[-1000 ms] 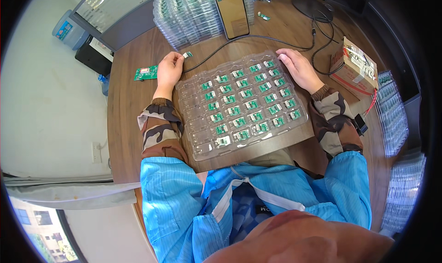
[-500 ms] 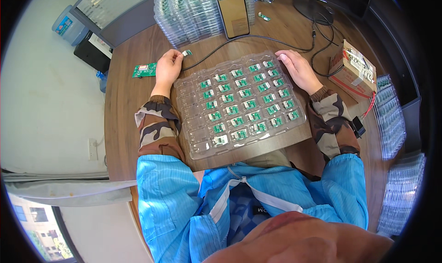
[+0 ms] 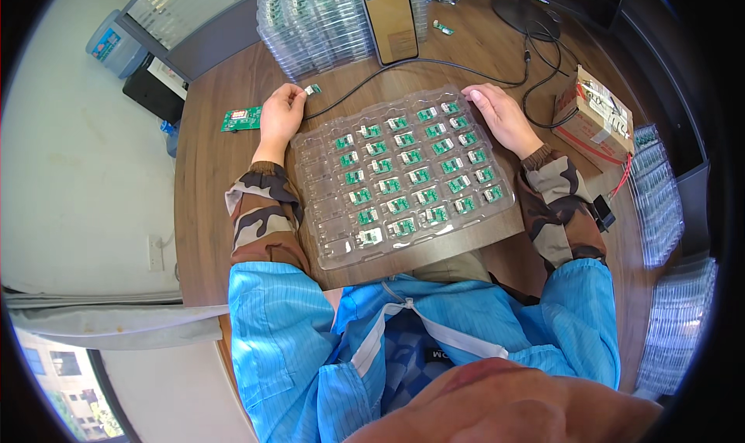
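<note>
Since the clear blister tray (image 3: 403, 175) hangs partly over the table's near edge with only the right hand (image 3: 503, 117) resting flat and open on its far corner – left hand (image 3: 279, 117) pinching a small board (image 3: 313, 90) – I'd bet one bump scatters those boards.

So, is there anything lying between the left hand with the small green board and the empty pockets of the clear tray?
Nothing visible blocks it. The left hand pinches the small green board just beyond the clear tray; only bare table and the black cable lie nearby, and the cable runs off to the far side.
</note>
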Demonstrator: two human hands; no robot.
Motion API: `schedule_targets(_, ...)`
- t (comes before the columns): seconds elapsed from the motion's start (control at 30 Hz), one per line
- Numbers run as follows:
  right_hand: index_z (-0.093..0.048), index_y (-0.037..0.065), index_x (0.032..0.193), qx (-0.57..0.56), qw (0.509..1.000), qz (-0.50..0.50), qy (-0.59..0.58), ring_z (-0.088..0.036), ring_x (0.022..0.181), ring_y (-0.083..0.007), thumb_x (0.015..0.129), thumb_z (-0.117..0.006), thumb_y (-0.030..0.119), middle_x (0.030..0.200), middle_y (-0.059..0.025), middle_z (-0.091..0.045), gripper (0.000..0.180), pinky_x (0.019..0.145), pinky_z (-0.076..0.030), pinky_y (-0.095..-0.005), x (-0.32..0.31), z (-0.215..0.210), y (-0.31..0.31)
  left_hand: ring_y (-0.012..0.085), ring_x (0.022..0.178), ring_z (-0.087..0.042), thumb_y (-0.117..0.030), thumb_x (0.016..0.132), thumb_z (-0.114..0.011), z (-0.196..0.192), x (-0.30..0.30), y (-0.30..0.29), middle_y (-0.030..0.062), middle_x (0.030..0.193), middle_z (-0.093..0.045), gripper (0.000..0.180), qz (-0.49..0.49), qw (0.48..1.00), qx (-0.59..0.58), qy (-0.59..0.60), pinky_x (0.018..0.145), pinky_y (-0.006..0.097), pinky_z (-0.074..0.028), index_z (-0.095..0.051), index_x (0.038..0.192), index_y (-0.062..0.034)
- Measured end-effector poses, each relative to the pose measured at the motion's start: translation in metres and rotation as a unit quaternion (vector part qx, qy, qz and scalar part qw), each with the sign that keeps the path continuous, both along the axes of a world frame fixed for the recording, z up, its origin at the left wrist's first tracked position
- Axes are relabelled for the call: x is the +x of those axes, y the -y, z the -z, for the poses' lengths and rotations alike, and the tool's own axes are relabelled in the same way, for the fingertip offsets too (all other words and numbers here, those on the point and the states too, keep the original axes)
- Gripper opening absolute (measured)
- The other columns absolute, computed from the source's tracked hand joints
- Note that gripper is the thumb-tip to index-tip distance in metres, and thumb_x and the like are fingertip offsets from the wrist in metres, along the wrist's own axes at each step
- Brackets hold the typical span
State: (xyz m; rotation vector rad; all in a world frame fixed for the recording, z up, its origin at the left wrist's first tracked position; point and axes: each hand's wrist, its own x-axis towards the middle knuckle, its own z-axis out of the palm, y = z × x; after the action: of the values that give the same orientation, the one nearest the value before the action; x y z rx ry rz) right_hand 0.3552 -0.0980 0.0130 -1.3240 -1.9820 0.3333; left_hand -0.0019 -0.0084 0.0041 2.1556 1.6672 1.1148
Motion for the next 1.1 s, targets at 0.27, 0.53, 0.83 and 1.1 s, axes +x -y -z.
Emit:
schedule_targets(0.27,-0.054,0.0,0.098,0.003,1.0,-0.002,0.003,-0.05,0.09,-0.0292,0.09,-0.037,0.027,0.091,-0.0139,-0.055,0.033,0.079,-0.039,-0.035,0.0002,0.0005,-0.0001,0.0237,0.067,-0.057,-0.02,0.076,-0.056,0.0005,-0.0003,-0.0012,0.0111,0.075,-0.059,0.015,-0.002,1.0,-0.008,-0.002,0.063,0.033,-0.044,-0.058,0.079,-0.0045)
schedule_targets(0.53,-0.055,0.001,0.081,0.02,1.0,-0.021,0.0,-0.05,0.087,-0.0279,0.09,-0.038,0.027,0.087,-0.0117,-0.054,0.033,0.077,-0.039,-0.0342,0.0045,0.0048,-0.0038,0.0139,0.062,-0.055,-0.019,0.078,-0.056,0.0025,-0.0003,-0.0031,0.0061,0.068,-0.058,0.016,0.0,1.0,0.011,-0.012,0.06,0.027,-0.044,-0.058,0.082,-0.0037)
schedule_targets(0.83,-0.054,0.002,0.078,0.019,0.999,-0.035,0.012,-0.05,0.085,-0.0276,0.089,-0.041,0.026,0.085,-0.0117,-0.054,0.03,0.076,-0.04,-0.0342,0.0054,0.004,-0.0026,0.0145,0.061,-0.055,-0.019,0.078,-0.056,0.002,-0.0002,-0.0019,0.0065,0.068,-0.058,0.016,0.004,1.0,0.019,-0.014,0.06,0.027,-0.044,-0.058,0.082,-0.0035)
schedule_targets(1.1,-0.049,0.003,0.104,-0.031,0.999,0.001,-0.043,-0.051,0.096,-0.0245,0.086,-0.046,0.02,0.096,-0.0128,-0.056,0.025,0.083,-0.04,-0.0338,-0.0039,0.0041,-0.0017,0.0233,0.065,-0.057,-0.019,0.076,-0.056,0.0008,0.0012,-0.0011,0.0112,0.072,-0.058,0.015,-0.001,1.0,0.005,-0.004,0.061,0.032,-0.044,-0.058,0.079,-0.0045)
